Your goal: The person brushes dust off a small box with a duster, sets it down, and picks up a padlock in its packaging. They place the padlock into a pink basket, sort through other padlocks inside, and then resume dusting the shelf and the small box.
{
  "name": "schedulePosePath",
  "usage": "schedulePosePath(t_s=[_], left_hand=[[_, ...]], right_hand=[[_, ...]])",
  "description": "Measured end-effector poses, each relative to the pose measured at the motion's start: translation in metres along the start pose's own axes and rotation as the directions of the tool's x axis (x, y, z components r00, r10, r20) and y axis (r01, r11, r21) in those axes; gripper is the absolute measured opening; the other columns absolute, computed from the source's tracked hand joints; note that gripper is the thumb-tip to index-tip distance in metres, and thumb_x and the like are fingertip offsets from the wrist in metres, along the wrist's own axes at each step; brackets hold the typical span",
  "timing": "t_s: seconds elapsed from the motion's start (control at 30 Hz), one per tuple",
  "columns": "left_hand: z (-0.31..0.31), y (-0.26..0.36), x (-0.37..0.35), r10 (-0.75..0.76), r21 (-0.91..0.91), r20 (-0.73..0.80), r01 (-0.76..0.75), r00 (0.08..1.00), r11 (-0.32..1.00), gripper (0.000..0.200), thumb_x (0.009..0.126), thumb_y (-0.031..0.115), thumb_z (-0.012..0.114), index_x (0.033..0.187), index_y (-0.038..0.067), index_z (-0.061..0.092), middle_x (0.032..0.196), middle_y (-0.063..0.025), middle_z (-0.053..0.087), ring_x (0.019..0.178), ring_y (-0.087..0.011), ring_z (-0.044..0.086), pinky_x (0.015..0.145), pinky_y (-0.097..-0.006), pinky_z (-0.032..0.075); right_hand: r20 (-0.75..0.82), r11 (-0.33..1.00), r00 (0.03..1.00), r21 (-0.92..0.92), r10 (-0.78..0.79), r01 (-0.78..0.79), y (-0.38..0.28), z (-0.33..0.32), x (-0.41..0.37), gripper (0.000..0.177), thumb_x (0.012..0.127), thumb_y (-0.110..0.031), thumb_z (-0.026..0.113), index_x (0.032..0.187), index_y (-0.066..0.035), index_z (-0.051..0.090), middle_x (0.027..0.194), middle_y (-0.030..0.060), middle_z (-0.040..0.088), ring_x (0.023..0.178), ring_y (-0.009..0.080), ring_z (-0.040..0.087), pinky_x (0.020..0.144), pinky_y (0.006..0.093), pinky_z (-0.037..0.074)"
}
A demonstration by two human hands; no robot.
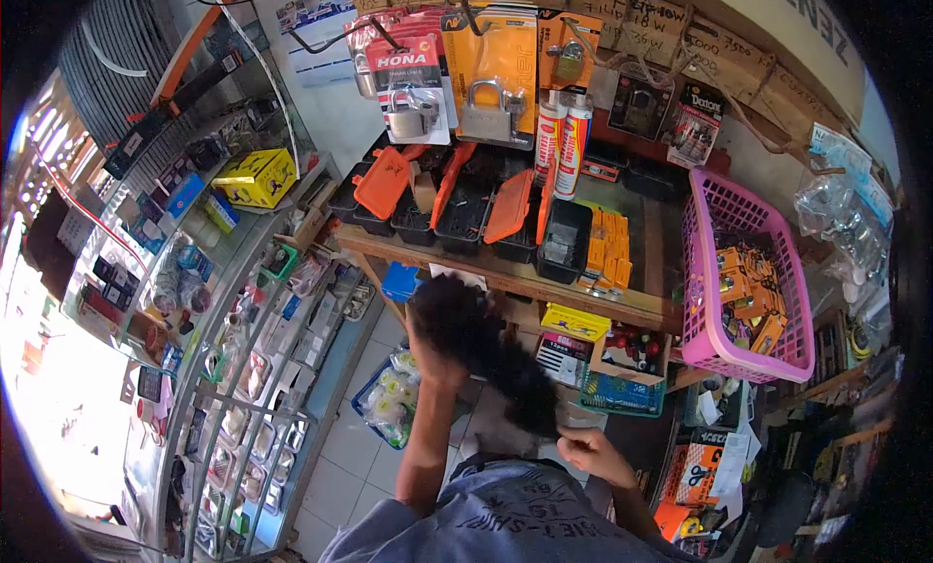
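Observation:
A dark, fluffy duster (520, 378) slants across the middle of the view, in front of my body. My left hand (435, 354) is at its upper left end, and the dark fluff covers most of the fingers. At its lower right end, my right hand (593, 453) is closed in a pinch by the tip; what lies between the fingers is too small to make out. Above the duster stands a wooden shelf (622, 306) with black bins (465, 213), their orange lids raised.
Padlock packs (408, 106) hang above the shelf. A pink basket (743, 340) of small orange boxes is at the right. A glass display case (282, 369) curves along the left. A blue crate (364, 408) of bagged items sits on the tiled floor.

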State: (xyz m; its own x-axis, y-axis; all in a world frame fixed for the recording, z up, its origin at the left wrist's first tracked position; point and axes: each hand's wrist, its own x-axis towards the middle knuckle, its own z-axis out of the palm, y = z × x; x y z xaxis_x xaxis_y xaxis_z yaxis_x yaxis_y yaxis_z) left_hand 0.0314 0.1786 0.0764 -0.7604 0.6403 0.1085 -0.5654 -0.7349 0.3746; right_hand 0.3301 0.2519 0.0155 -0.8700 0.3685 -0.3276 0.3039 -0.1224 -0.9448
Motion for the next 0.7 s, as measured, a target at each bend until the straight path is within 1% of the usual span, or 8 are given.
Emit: schedulePosePath(t_s=[0.13,0.23,0.3,0.33,0.37,0.53,0.57,0.7], left_hand=[[-0.028,-0.004,0.005,-0.117,0.208,0.044,0.106,0.992,0.972,0.059,0.098,0.046,0.040,0.141,0.007,0.035,0.134,-0.0161,0.050,0.119,-0.0399,0.053,0.101,-0.0545,0.043],[-0.011,0.000,0.005,-0.119,-0.216,-0.008,0.114,0.993,0.970,0.058,0.099,0.045,0.039,0.142,0.006,0.034,0.134,-0.0200,0.049,0.119,-0.0415,0.052,0.101,-0.0558,0.043],[-0.021,-0.003,0.011,-0.146,0.278,0.008,0.138,0.989,0.951,0.059,0.099,0.047,0.037,0.140,0.005,0.039,0.134,-0.0180,0.051,0.121,-0.0360,0.053,0.103,-0.0522,0.042],[-0.026,-0.003,0.004,-0.069,-0.045,0.348,0.090,0.935,0.995,0.060,0.097,0.050,0.040,0.138,0.007,0.042,0.131,-0.0165,0.053,0.120,-0.0349,0.054,0.103,-0.0519,0.042],[-0.014,-0.003,0.008,-0.029,-0.020,0.003,0.029,1.000,0.999,0.060,0.095,0.052,0.044,0.139,0.011,0.043,0.132,-0.0163,0.053,0.120,-0.0340,0.054,0.103,-0.0498,0.043],[-0.013,0.000,0.002,-0.068,-0.037,0.275,0.081,0.959,0.996,0.057,0.097,0.048,0.035,0.134,0.007,0.049,0.128,-0.0158,0.056,0.114,-0.0332,0.056,0.099,-0.0503,0.045],[0.001,0.003,0.001,-0.074,-0.014,-0.097,0.073,0.993,0.997,0.058,0.098,0.048,0.034,0.137,0.008,0.045,0.128,-0.0172,0.055,0.113,-0.0348,0.056,0.097,-0.0512,0.046],[-0.050,-0.009,0.016,-0.162,0.205,0.068,0.145,0.984,0.968,0.056,0.099,0.050,0.035,0.137,0.009,0.046,0.128,-0.0149,0.055,0.115,-0.0348,0.056,0.098,-0.0515,0.046]], right_hand=[[0.022,1.000,0.999,0.007,-0.024,0.024,0.008,-0.004,0.001,0.040,0.098,-0.022,0.058,0.128,0.004,0.057,0.076,-0.0028,0.058,0.068,0.0050,0.049,0.061,0.0234,0.043],[0.035,1.000,0.999,0.031,0.000,-0.001,-0.001,-0.003,0.000,0.031,0.097,-0.015,0.056,0.123,0.003,0.059,0.073,-0.0034,0.053,0.062,0.0040,0.045,0.056,0.0217,0.039],[0.069,1.000,0.997,0.027,-0.017,0.016,-0.011,0.001,-0.002,0.024,0.097,-0.007,0.053,0.118,0.002,0.062,0.070,-0.0038,0.049,0.057,0.0028,0.041,0.050,0.0201,0.034],[-0.023,0.999,1.000,0.038,-0.019,0.020,-0.015,0.005,-0.001,0.028,0.096,-0.006,0.054,0.122,0.001,0.060,0.070,-0.0036,0.050,0.057,0.0028,0.042,0.050,0.0200,0.035],[-0.114,0.999,0.993,0.049,-0.017,0.022,-0.016,0.007,-0.002,0.032,0.095,-0.004,0.054,0.126,0.001,0.059,0.071,-0.0035,0.051,0.057,0.0027,0.042,0.051,0.0199,0.035],[-0.034,0.995,0.996,0.065,-0.079,0.081,-0.005,0.006,0.001,0.027,0.095,-0.004,0.055,0.120,0.003,0.061,0.071,-0.0032,0.051,0.058,0.0029,0.043,0.051,0.0201,0.036],[-0.115,0.993,0.990,0.072,-0.082,0.091,-0.006,0.009,0.001,0.026,0.094,-0.003,0.055,0.118,0.004,0.062,0.071,-0.0031,0.052,0.058,0.0030,0.043,0.052,0.0203,0.036],[-0.014,0.998,1.000,0.059,0.005,-0.004,-0.010,0.006,0.002,0.017,0.095,-0.004,0.053,0.104,0.005,0.065,0.069,-0.0031,0.050,0.058,0.0032,0.043,0.051,0.0202,0.035]])
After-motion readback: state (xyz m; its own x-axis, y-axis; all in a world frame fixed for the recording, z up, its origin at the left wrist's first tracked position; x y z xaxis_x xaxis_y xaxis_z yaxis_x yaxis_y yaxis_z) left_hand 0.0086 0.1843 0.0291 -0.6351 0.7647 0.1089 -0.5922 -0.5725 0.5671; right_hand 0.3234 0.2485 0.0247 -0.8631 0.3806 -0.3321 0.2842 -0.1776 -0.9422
